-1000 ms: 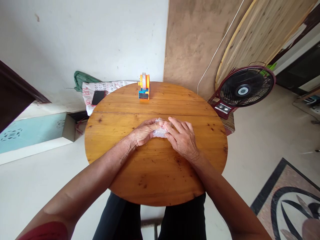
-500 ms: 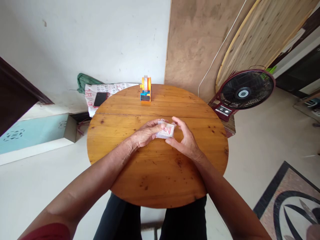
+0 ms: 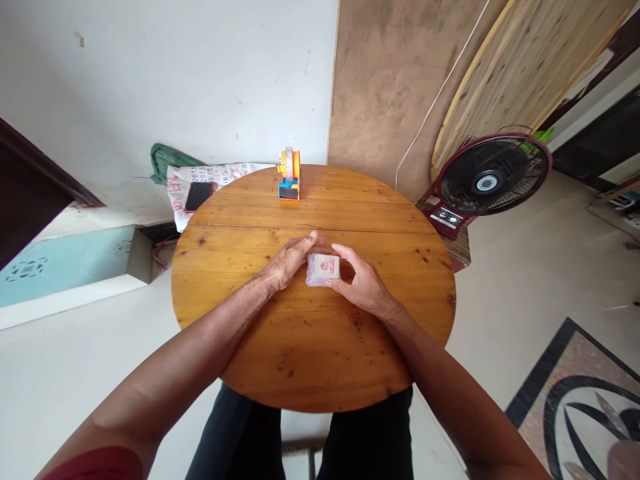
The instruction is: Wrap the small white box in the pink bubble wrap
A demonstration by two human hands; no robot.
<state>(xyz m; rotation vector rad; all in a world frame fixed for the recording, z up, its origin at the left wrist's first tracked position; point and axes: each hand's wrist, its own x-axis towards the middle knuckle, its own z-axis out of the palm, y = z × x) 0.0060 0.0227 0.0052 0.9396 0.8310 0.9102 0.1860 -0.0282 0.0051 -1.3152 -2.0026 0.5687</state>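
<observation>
A small box [image 3: 324, 267] in clear bubble wrap, with a red mark on its pale top, is between my hands over the middle of the round wooden table [image 3: 320, 360]. My right hand [image 3: 364, 281] grips its right end, thumb at the near corner and forefinger at the far one. On the other side, my left hand [image 3: 295, 259] is open, its thumb raised off the box. Its fingers reach along the far left of the box; whether they touch it I cannot tell.
A yellow and blue tape dispenser [image 3: 289, 177] stands at the table's far edge. Beyond the left edge, a dark phone [image 3: 199, 197] lies on a printed white sack [image 3: 177, 193]. A dark red fan [image 3: 487, 181] stands to the right of the table.
My left thumb has lifted off the box. My right thumb and forefinger have closed on its right end, and the box has shifted slightly left and turned.
</observation>
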